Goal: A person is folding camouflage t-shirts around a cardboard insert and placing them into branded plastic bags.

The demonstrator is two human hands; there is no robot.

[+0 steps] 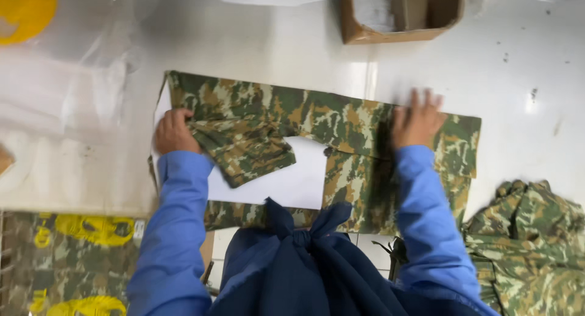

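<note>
Setting: one white table (pixel 256 42), seen from above, with a person in blue sleeves leaning over it.
Garment: one camouflage garment (pixel 341 124) lies spread flat across the middle of the table, over a white sheet (pixel 298 182) that shows through beneath it.
Left hand: the left hand (pixel 173 132) is closed around a folded corner of the garment at its left end, fingers curled into the cloth.
Right hand: the right hand (pixel 417 121) lies flat on the garment's right part, fingers spread wide, pressing and gripping nothing.
Boxes: one open cardboard box (pixel 399 17) sits at the table's far edge.
Other clothing: one crumpled camouflage pile (pixel 527 243) lies at the right, well apart from the hands.
Bags: two clear plastic bags with yellow print, one at upper left (pixel 36 23), one holding camouflage cloth at lower left (pixel 67 261).
</note>
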